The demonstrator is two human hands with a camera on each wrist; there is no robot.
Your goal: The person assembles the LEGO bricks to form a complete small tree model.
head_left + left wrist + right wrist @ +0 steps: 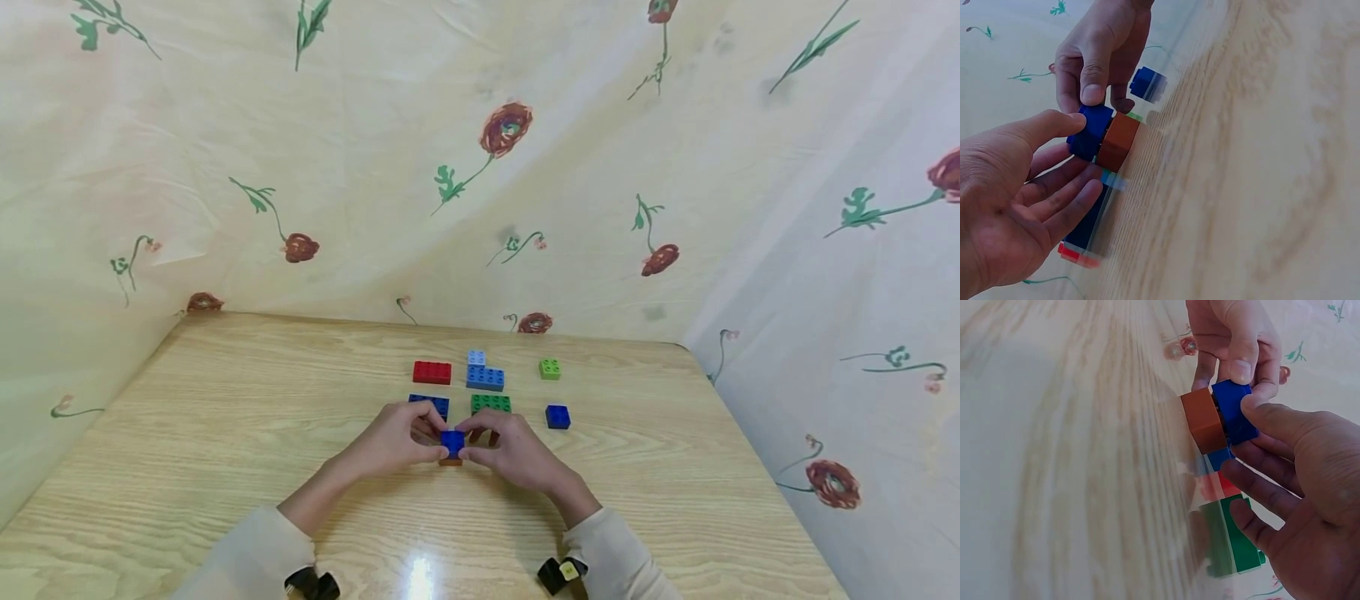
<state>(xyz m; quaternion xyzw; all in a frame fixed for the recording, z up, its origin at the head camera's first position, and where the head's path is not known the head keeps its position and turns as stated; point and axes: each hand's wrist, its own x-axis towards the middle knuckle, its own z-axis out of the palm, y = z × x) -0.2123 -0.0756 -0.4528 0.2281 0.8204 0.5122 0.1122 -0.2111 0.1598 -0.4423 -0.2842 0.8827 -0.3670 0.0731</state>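
Note:
Between the two hands a square blue brick [452,442] sits over an orange-brown brick [451,462] on the table. My left hand [397,439] pinches the blue brick from the left, its thumb on the near side. From the right, my right hand [519,451] pinches the same brick with thumb and fingers. Both wrist views show a narrow gap with studs between the blue brick [1090,134] and the orange-brown brick [1202,419] below it. Thumbs of both hands press the blue brick's near face, while the other fingers reach behind it.
Just beyond the hands lie a long blue brick [429,405] and a green brick [491,403]. Farther back are a red brick [432,372], a medium-blue brick [485,378], a light-blue brick [476,357] and a lime brick [550,368]. Another dark blue brick [557,417] lies to the right.

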